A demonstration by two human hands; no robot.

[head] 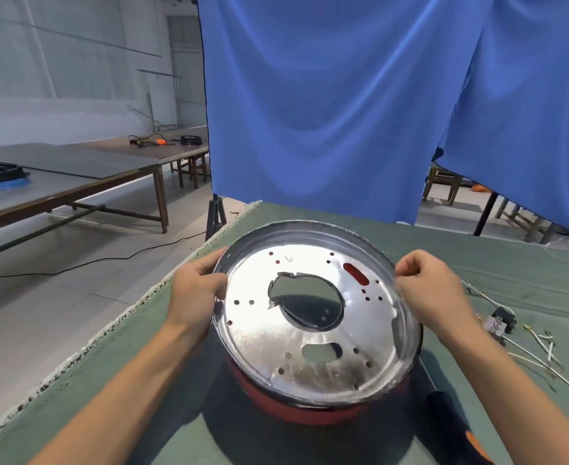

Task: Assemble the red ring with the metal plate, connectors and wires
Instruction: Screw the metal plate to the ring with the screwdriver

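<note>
The red ring (310, 409) sat on the green cloth (115, 391), only its near rim showing beneath the metal plate (313, 333). The plate lay tilted over the ring, near edge low and far edge raised. The left hand (197, 292) gripped the plate's left rim, fingers curled over the edge. The right hand (429, 290) pinched the plate's right rim between thumb and fingertips; whether the other fingers touched metal was hard to tell. A black-handled tool (451, 427) lay just right of the ring. Further right of the plate lay loose wires (541, 350) and a small black connector (504, 318), well apart from the hands. Bare cloth stretched behind the plate to the blue curtain (343, 105).
</note>
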